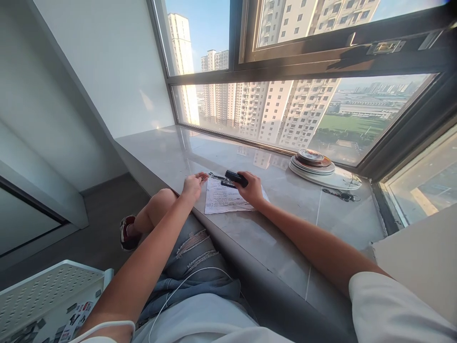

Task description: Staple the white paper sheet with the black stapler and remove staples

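My right hand (251,189) is wrapped round the black stapler (233,178) over the sill. The stapler's jaws are spread apart, and a thin metal part (216,176) sticks out from it to the left. Close to the tip of that metal part is my left hand (193,186), its fingers drawn together. Whatever they may pinch is too small to make out. Beneath the stapler a creased sheet of printed paper (222,202) lies on the grey sill, partly covered by my right hand.
A stack of plates (310,166) stands by the window at the right, with keys (341,194) beside it. The tiled sill (285,238) ends in a front edge along my legs. A white perforated basket (53,290) is at lower left. A white cable (185,281) crosses my lap.
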Motion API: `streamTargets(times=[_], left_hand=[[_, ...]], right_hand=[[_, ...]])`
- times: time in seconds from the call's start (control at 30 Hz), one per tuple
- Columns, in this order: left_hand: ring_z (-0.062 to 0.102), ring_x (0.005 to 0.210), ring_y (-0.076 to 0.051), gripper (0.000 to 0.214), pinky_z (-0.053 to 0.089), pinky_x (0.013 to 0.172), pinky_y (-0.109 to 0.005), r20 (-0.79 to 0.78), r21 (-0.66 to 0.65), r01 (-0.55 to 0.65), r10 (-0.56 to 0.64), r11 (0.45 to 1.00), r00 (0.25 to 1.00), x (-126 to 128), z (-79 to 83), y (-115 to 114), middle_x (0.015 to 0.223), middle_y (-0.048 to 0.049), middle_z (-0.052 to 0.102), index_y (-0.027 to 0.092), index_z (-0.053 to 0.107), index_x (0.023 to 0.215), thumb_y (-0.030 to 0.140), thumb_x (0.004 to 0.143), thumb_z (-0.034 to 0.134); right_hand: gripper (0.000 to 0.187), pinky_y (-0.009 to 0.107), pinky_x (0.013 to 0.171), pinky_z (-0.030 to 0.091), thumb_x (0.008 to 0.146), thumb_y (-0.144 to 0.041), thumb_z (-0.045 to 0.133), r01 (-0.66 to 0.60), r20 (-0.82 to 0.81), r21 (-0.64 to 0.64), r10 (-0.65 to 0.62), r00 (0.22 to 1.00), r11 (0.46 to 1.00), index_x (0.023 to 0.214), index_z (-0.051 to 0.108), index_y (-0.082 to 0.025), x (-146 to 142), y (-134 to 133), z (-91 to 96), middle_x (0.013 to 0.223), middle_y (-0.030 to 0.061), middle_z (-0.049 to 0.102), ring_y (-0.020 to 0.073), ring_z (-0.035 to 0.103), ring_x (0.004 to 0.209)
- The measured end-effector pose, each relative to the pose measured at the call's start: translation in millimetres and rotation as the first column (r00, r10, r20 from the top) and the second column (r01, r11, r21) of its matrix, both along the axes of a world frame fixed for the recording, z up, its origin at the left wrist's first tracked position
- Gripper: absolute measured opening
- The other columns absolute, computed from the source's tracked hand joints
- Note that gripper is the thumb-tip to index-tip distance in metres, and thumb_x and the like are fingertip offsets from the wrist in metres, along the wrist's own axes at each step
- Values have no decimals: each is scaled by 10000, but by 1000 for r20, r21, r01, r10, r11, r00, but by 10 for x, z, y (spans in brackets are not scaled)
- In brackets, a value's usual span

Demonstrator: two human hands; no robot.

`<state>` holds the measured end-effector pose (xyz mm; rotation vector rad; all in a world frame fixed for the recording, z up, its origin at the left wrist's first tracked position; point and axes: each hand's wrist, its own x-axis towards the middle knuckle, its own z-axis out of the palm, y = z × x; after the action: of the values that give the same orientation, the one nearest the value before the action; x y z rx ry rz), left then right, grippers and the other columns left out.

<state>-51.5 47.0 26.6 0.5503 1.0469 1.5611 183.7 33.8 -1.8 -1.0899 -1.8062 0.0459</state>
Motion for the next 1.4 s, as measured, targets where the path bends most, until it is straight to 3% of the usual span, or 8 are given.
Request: streamTargets(times=[0.17,0.37,0.6,0.77,0.93,1.13,1.3,1.4], left_hand=[[758,869,-173,70,585,998,-405,-226,277,-52,117,960,967,72,125,-71,878,-99,744,119,632,987,72,952,593],[772,866,-236,236,616,897,-437,-511,223,288,-140,931,848,351,214,-280,848,-108,775,140,637,1018,284,882,764],[761,762,-246,274,605,798,-389,-738,303,349,-13,887,675,342,378,-463,800,-61,780,199,661,990,419,860,758],[744,796,-268,206,541,823,-345,-741,249,391,-86,886,666,428,469,-709,743,-35,759,225,697,949,292,799,822],[724,776,-257,226,517,802,-328,-691,232,408,-145,883,708,401,461,-803,735,-30,760,236,694,951,253,779,839],[737,780,-260,319,527,786,-325,-755,199,442,-151,875,638,384,418,-896,745,-29,770,241,674,1023,320,772,854],[738,937,-302,423,564,830,-366,-704,212,282,-55,936,709,-16,692,-1133,945,-79,788,245,703,989,392,662,927],[713,781,-256,330,577,731,-404,-660,286,83,134,955,739,-576,963,-1716,795,-46,760,250,698,792,558,758,812]], right_hand=[[275,362,823,532,765,-292,801,-109,17,-231,116,993,967,1032,760,-244,26,49,-6,938,20,779,246,705,864],[418,450,991,506,901,-464,734,-269,-6,45,269,963,962,1269,680,-275,4,-44,145,1209,73,710,272,620,1104],[243,390,896,528,969,-406,666,-441,35,121,440,897,889,1167,704,-268,-128,-135,147,1063,63,721,228,618,990],[242,331,743,516,938,-473,693,-364,-121,117,377,918,924,960,663,-234,-187,-228,235,831,27,642,185,586,797],[291,339,764,524,956,-518,647,-361,-142,86,370,918,929,996,657,-230,-170,-226,281,938,52,660,186,602,850],[273,383,828,534,992,-480,608,-554,-59,65,558,828,830,1097,740,-266,-172,-257,340,955,55,731,202,631,880],[208,367,793,540,958,-423,665,-442,-134,45,444,886,896,993,781,-253,-50,-142,447,930,49,745,201,639,873],[197,344,713,526,886,-380,718,-252,-154,-46,242,958,967,983,793,-225,235,156,410,854,42,745,188,635,763]])
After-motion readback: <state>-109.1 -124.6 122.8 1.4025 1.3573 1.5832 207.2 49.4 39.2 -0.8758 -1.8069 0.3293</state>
